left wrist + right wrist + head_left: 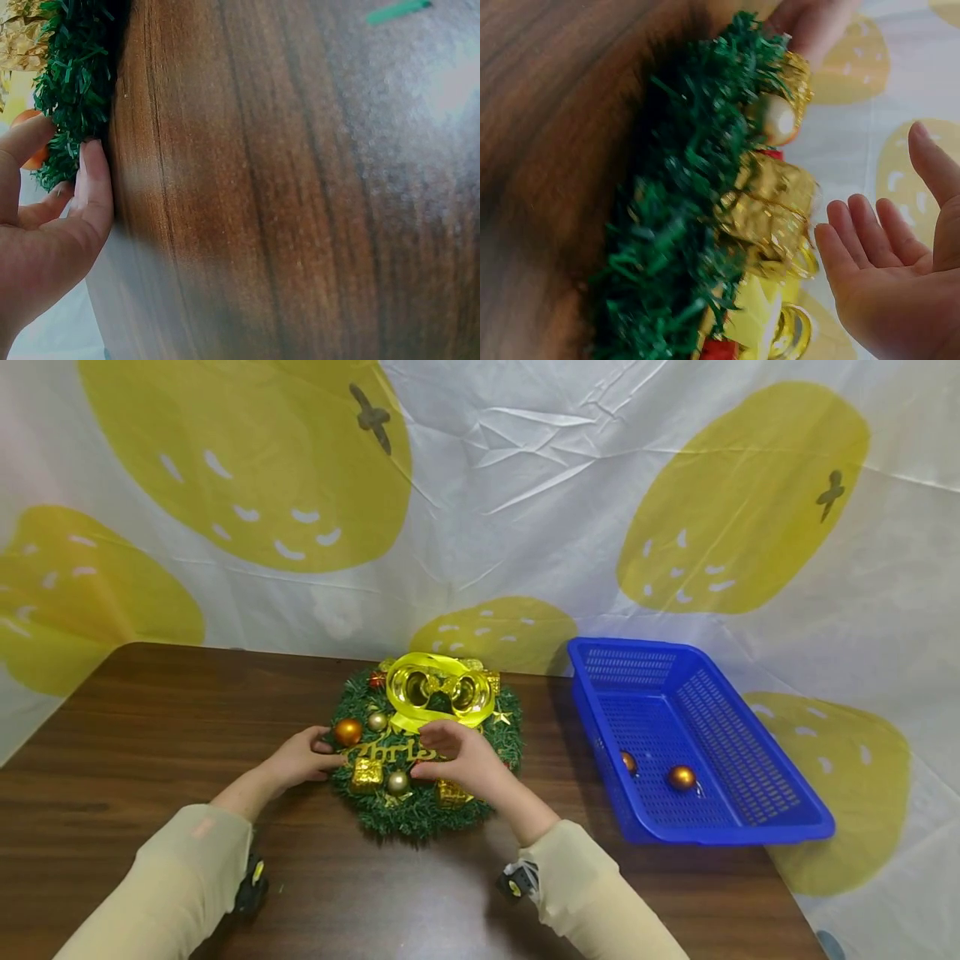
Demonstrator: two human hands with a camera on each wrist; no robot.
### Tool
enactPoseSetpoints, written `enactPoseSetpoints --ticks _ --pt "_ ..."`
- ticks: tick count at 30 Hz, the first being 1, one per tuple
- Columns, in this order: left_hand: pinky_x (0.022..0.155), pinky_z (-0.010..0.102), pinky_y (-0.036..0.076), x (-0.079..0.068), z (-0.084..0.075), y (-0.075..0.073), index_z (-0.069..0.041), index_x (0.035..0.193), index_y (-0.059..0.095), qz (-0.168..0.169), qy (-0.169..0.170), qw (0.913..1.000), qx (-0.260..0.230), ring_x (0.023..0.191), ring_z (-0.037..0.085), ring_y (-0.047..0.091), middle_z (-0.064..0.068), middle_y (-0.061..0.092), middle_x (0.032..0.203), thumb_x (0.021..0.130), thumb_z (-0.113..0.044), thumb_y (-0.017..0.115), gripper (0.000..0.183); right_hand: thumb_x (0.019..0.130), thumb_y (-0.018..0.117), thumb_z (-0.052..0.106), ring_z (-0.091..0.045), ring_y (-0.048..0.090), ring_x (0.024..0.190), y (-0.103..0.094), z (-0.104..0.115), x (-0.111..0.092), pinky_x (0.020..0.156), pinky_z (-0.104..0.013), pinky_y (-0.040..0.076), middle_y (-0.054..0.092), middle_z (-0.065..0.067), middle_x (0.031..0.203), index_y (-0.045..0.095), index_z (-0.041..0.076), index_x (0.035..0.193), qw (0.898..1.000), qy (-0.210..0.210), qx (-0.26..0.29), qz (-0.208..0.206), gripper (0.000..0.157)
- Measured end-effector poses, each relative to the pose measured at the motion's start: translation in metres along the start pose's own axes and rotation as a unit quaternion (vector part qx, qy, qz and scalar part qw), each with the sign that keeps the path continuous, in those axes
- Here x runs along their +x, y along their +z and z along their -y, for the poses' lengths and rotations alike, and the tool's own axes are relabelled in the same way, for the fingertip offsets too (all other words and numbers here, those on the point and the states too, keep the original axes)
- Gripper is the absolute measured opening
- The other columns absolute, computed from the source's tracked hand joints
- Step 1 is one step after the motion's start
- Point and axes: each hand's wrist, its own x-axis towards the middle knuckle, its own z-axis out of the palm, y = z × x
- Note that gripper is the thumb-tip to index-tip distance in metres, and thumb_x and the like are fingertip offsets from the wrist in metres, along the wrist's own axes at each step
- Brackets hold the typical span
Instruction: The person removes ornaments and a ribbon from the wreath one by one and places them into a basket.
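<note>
A green Christmas wreath [405,821] lies on the table, with gold gift boxes [367,774], pale gold balls [398,782], gold lettering and a large yellow-gold bow with bells [440,692]. At its left edge, my left hand [300,758] pinches the greenery beside an orange ball [348,732]. In the left wrist view the thumb is on the upper side and the fingers [94,180] are at the outer edge. My right hand [472,764] hovers over the wreath's right half, fingers spread and holding nothing. The right wrist view shows its palm [900,300] facing the wreath, apart from it.
A blue basket [611,777] stands on the right of the table, with an orange ball [682,777] and another partly hidden by its wall. Behind the brown table [360,902] hangs a white cloth [525,543] with yellow fruit shapes. A green scrap [397,11] lies on the table.
</note>
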Motion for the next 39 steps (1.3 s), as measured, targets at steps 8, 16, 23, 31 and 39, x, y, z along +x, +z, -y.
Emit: enactPoseSetpoints --ticks 8,16,23,31,39 --pt "0.083 0.040 0.057 -0.001 -0.001 0.000 0.018 0.140 0.013 0.004 -0.003 1.0000 0.004 0.103 0.036 0.058 0.040 0.037 0.127 0.091 -0.011 0.058 0.073 0.076 0.078 0.017 -0.027 0.053 0.121 0.017 -0.007 0.006 0.105 -0.041 0.042 0.058 -0.012 0.128 0.053 0.004 0.129 0.999 0.011 -0.049 0.013 0.060" --pt "0.084 0.042 0.056 0.000 0.000 0.000 0.018 0.141 0.012 0.008 -0.003 1.0000 0.001 0.106 0.040 0.056 0.040 0.037 0.127 0.091 -0.012 0.058 0.074 0.073 0.079 0.017 -0.024 0.053 0.120 0.024 -0.008 0.010 0.104 -0.038 0.044 0.059 -0.008 0.127 0.054 0.007 0.129 0.991 -0.014 -0.129 0.028 0.062" --pt "0.086 0.043 0.055 -0.001 -0.001 -0.001 0.018 0.141 0.011 0.009 -0.003 1.0000 0.002 0.109 0.042 0.054 0.040 0.036 0.127 0.091 -0.012 0.057 0.074 0.075 0.078 0.015 -0.023 0.053 0.120 0.029 -0.011 0.013 0.102 -0.036 0.045 0.059 -0.009 0.127 0.054 0.005 0.129 0.983 -0.025 -0.175 0.046 0.059" --pt "0.084 0.041 0.056 -0.001 -0.002 -0.001 0.019 0.140 0.012 0.006 -0.003 1.0000 0.003 0.107 0.040 0.056 0.041 0.037 0.127 0.091 -0.011 0.057 0.073 0.078 0.076 0.015 -0.021 0.058 0.109 0.034 -0.010 0.016 0.096 -0.031 0.048 0.063 -0.008 0.120 0.060 0.005 0.121 0.957 -0.059 -0.279 0.053 0.047" --pt "0.084 0.041 0.056 -0.001 -0.002 0.000 0.019 0.140 0.012 0.005 -0.005 1.0000 0.001 0.106 0.039 0.056 0.040 0.037 0.126 0.091 -0.010 0.058 0.073 0.079 0.074 0.013 -0.019 0.061 0.100 0.037 -0.008 0.017 0.090 -0.029 0.050 0.068 -0.006 0.106 0.069 0.007 0.108 0.939 -0.082 -0.331 0.046 0.031"
